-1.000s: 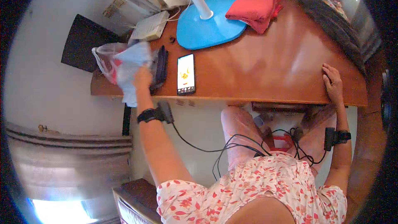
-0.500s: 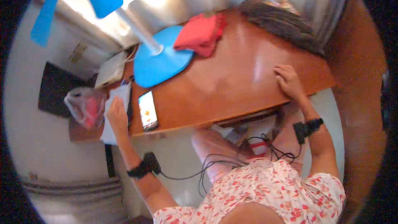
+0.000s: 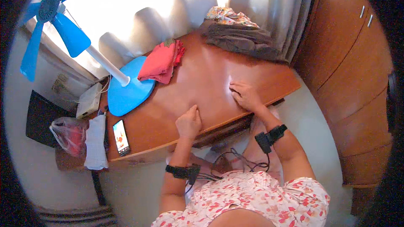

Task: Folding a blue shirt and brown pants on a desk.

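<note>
Brown desk point(image 3: 200, 77): mid-frame. Left hand point(image 3: 188, 124) has left the white cloth point(image 3: 96, 143), lower left, for the centre, curled narrow; right hand point(image 3: 246, 96), right of centre, loosely open. Neither visibly holds anything; cloth released

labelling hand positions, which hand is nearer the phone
Left. The left hand is to the right of the phone, apart from it; the right hand is farther along the desk in that direction.
</note>
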The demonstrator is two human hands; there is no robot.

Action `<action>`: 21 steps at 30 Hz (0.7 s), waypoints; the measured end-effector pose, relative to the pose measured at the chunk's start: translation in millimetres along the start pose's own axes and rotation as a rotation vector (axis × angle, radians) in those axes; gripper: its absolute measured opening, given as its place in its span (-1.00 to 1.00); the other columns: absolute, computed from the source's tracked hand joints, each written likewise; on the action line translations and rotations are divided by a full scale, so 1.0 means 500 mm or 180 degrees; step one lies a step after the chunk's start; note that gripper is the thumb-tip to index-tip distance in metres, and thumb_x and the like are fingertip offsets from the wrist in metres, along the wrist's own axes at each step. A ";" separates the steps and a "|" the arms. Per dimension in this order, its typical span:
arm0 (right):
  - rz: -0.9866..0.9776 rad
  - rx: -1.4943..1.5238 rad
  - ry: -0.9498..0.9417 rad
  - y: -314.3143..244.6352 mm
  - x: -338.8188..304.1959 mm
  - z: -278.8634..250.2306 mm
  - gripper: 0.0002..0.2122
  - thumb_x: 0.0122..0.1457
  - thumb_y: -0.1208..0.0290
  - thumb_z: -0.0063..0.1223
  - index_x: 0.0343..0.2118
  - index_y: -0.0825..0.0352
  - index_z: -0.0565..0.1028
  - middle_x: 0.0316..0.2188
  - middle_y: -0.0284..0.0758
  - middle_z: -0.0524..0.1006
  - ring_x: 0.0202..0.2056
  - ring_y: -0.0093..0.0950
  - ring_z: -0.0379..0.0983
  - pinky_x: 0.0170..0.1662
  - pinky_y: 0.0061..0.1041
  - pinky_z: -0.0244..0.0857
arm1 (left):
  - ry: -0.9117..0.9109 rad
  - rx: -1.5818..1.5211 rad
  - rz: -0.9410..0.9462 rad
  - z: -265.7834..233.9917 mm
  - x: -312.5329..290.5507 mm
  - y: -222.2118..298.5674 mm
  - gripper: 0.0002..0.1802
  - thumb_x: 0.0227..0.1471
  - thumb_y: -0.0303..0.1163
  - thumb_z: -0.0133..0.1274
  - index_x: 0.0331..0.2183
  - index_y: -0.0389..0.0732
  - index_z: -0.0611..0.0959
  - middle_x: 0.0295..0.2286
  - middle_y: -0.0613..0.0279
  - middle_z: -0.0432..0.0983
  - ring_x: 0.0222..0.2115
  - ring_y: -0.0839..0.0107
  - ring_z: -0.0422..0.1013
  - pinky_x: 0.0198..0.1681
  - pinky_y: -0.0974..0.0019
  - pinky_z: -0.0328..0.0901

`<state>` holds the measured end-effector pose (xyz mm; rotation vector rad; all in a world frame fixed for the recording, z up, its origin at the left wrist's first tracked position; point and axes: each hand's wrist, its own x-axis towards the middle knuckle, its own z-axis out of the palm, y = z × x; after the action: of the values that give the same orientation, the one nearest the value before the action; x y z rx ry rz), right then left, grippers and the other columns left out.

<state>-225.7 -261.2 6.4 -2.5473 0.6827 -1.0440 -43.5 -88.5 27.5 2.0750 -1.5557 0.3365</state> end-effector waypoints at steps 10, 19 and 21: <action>0.1500 -0.0430 0.0921 0.133 0.138 -0.097 -0.56 -0.15 0.30 0.01 -0.14 0.36 0.36 -0.20 -0.13 0.40 -0.17 -0.18 0.31 -0.05 -0.36 0.17 | -0.0019 0.0358 -0.0251 0.000 -0.002 0.016 -0.81 -0.09 -0.34 -0.09 -0.40 -0.15 0.55 -0.61 0.13 0.46 -0.61 0.17 0.41 -0.56 0.14 0.31; 0.2391 -0.1454 -0.0537 0.195 0.154 -0.137 -0.30 -0.22 0.25 0.15 0.05 0.22 0.11 -0.08 -0.20 0.32 -0.06 -0.12 0.20 -0.05 -0.17 0.10 | -0.0068 0.0435 -0.0235 -0.011 0.002 0.035 -0.83 -0.12 -0.39 -0.12 -0.41 -0.16 0.53 -0.67 0.16 0.42 -0.65 0.19 0.39 -0.61 0.14 0.28; 0.2070 -0.1725 -0.0436 0.207 0.140 -0.121 -0.59 -0.06 0.29 -0.01 -0.09 0.22 0.31 -0.21 -0.19 0.42 -0.14 -0.18 0.30 -0.10 -0.20 0.14 | 0.0050 0.0264 -0.0216 -0.009 0.004 0.039 -0.86 -0.16 -0.41 -0.11 -0.46 -0.16 0.51 -0.68 0.16 0.40 -0.66 0.18 0.38 -0.61 0.14 0.28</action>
<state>-257.8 -391.4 42.3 -2.4469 1.7873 -0.4961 -60.8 -91.8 37.5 2.1777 -1.4813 0.3979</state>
